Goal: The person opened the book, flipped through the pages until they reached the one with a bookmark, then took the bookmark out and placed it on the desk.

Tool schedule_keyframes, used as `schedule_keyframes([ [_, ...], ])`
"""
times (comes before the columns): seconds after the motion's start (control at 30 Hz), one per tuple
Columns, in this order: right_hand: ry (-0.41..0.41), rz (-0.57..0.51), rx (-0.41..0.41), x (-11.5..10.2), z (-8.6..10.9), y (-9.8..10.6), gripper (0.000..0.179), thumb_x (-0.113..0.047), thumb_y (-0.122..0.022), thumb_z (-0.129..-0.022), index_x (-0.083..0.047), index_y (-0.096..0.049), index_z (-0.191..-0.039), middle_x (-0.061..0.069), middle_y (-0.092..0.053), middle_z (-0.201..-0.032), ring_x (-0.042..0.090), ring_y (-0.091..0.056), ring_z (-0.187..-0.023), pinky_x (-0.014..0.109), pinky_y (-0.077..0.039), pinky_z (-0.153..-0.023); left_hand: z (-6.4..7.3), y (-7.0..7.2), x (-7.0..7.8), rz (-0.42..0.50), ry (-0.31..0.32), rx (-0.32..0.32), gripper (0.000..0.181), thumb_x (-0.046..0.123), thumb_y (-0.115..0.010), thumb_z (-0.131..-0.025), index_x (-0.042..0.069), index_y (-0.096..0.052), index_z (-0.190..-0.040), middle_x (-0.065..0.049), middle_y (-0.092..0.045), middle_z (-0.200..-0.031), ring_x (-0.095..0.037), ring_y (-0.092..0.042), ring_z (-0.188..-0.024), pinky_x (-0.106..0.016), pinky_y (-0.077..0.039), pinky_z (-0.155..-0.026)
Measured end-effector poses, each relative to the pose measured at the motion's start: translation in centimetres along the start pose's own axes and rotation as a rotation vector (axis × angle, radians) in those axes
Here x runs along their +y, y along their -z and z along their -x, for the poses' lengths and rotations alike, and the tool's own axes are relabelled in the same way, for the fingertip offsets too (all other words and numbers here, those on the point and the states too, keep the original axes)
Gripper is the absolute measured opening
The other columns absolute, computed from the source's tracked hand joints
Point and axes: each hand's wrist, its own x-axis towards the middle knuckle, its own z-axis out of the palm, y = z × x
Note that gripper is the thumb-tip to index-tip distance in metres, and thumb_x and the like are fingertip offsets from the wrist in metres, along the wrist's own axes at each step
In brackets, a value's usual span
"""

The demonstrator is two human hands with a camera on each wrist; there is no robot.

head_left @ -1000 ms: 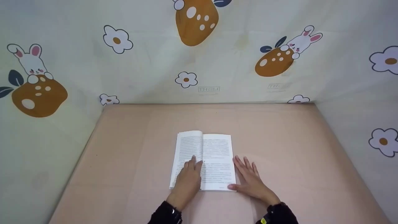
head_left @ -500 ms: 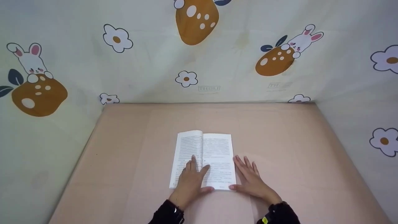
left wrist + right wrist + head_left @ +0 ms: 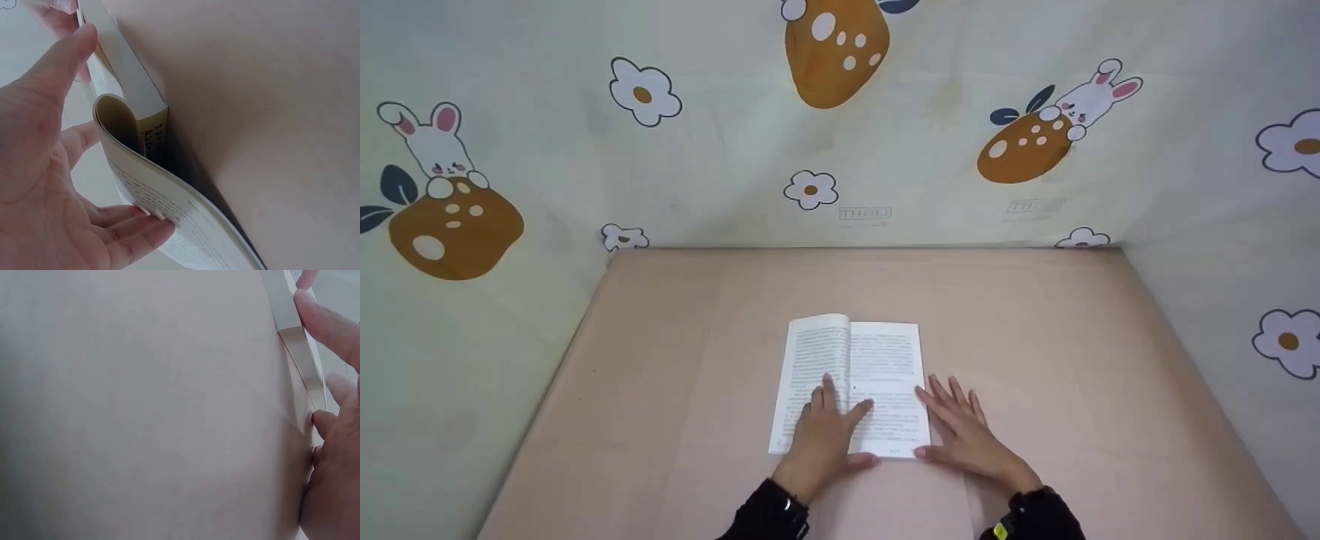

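An open book [image 3: 885,356] lies on the table, printed text on both pages. My left hand [image 3: 820,441] spreads over its lower left page, fingers straight, one reaching across the gutter onto the right page and the thumb at the bottom edge. In the left wrist view, the left-hand pages [image 3: 169,194] curve up beside the spine [image 3: 154,135], fingertips touching the print. My right hand [image 3: 973,442] lies along the book's right side, its thumb at the lower corner and a fingertip on the page edge. The right wrist view shows that thumb [image 3: 329,323] against the thick page block [image 3: 288,306].
The table [image 3: 675,322] has a plain pinkish-beige cover. A pale cloth [image 3: 720,150] printed with rabbits, fruit and flowers rises along its back and both sides. Dark sleeves [image 3: 765,514] cover both wrists.
My left thumb and a finger have spread to the right, onto the bottom edge and the right page. A right fingertip has slid slightly inward onto the page edge. The book stays put.
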Motion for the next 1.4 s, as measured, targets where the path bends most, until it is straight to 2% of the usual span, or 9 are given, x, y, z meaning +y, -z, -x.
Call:
schedule_keyframes([
  [0.43,-0.013,-0.013,-0.005,-0.02,-0.08,0.01,0.087,-0.045,-0.072,-0.074,-0.015,-0.032,-0.145,0.017,-0.009,-0.155,0.044,0.006,-0.141,0.062,0.012,-0.107,0.00,0.33,0.11,0.007,-0.004,0.012,0.078,0.065,-0.071,-0.061,0.027,-0.056,-0.128,-0.039,-0.039,-0.133,-0.047,-0.044,-0.120,-0.048,-0.048,-0.089],
  [0.7,-0.008,-0.012,0.009,0.08,-0.05,-0.06,0.087,-0.045,-0.073,-0.073,-0.015,-0.034,-0.144,0.017,-0.010,-0.155,0.044,0.005,-0.141,0.062,0.012,-0.107,-0.01,0.40,0.14,0.016,0.004,-0.024,0.080,0.065,-0.071,-0.061,0.028,-0.054,-0.130,-0.039,-0.036,-0.135,-0.048,-0.041,-0.122,-0.049,-0.047,-0.091],
  [0.97,-0.035,-0.067,0.009,0.01,-0.16,-0.18,0.083,-0.043,-0.073,-0.073,-0.018,-0.036,-0.143,0.012,-0.010,-0.156,0.040,0.007,-0.142,0.058,0.014,-0.109,-0.01,0.25,0.10,-0.022,-0.008,-0.003,0.080,0.068,-0.069,-0.061,0.029,-0.055,-0.130,-0.037,-0.038,-0.134,-0.045,-0.043,-0.120,-0.046,-0.048,-0.090],
  [1.4,-0.049,-0.052,0.039,0.02,-0.20,-0.27,0.081,-0.045,-0.072,-0.074,-0.019,-0.038,-0.143,0.011,-0.014,-0.155,0.040,0.003,-0.143,0.058,0.012,-0.110,-0.09,0.22,0.13,-0.021,-0.008,-0.008,0.081,0.069,-0.068,-0.061,0.030,-0.054,-0.130,-0.037,-0.038,-0.134,-0.046,-0.043,-0.121,-0.047,-0.047,-0.090],
])
